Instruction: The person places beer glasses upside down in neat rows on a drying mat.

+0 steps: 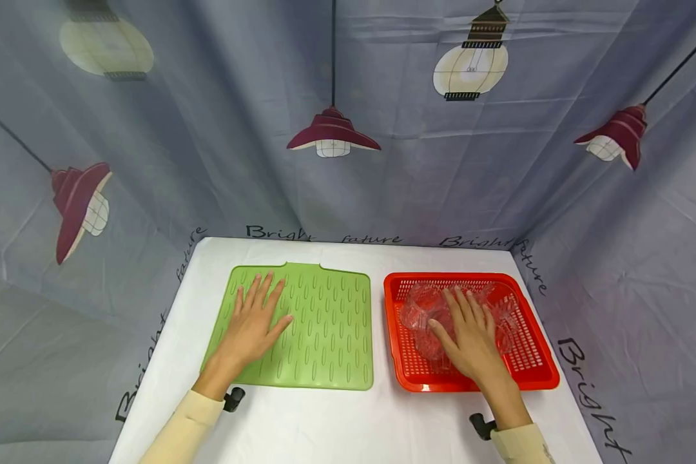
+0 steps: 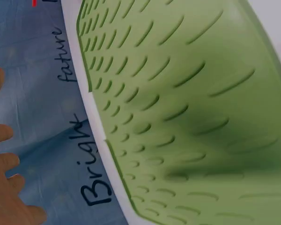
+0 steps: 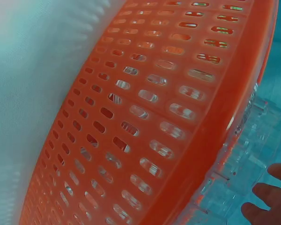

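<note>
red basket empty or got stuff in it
Not empty: the red basket holds clear plastic items, seen inside its rim, partly hidden by the right hand in the head view.

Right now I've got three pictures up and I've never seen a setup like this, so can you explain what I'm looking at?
There's no robot here, just a person's two bare hands. The widest picture comes from a camera worn on the head, looking forward and down. The other two come from cameras on the left and right wrists.

On the white table lie a green mat and a red basket containing clear plastic items. The left hand is spread over the mat, holding nothing. The right hand is over the clear items; its fingers don't appear to grip any, though I can't tell whether they touch.
</note>
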Demonstrator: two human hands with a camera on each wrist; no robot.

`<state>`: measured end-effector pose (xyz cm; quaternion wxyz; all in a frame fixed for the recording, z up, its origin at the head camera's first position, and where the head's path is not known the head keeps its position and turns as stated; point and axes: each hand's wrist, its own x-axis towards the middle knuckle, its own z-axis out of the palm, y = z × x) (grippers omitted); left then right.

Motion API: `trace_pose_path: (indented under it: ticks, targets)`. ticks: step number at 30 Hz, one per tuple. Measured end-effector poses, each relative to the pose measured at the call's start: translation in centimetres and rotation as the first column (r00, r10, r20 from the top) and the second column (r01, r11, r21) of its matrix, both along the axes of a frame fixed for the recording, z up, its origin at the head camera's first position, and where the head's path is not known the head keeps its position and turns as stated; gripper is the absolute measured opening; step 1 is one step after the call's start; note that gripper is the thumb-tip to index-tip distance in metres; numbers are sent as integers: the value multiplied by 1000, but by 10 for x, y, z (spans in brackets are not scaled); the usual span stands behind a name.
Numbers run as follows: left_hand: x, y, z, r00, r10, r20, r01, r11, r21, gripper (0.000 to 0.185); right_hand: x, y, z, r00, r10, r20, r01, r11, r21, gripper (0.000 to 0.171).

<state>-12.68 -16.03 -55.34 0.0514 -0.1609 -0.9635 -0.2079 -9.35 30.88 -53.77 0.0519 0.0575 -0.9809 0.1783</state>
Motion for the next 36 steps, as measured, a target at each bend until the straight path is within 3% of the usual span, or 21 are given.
trace_pose_path:
  ticks: [6,13,19,27,34,36]
  targets:
    - [6,9,-8,999,-34,22,32,998,56,78,4,1,-1,1000,-7,-5,6,1000,-2,87]
    - [17,16,-16,994,-61,87,40,973,227,80,12,5,-3,999,-19,-25,18,999,-32,89]
    - [25,24,-19,990,-68,120,15,917,398,81,16,9,-6,997,-31,-68,27,997,-69,87]
    - [32,31,-23,986,-57,160,-30,868,495,79,19,11,-12,996,-64,-67,56,991,-123,88]
    - [33,34,-31,978,-77,195,-67,766,639,79,23,8,-12,996,-86,-33,82,990,-111,92]
    - [33,35,-31,975,-86,204,-71,753,654,79,23,8,-12,996,-83,-27,80,992,-100,92]
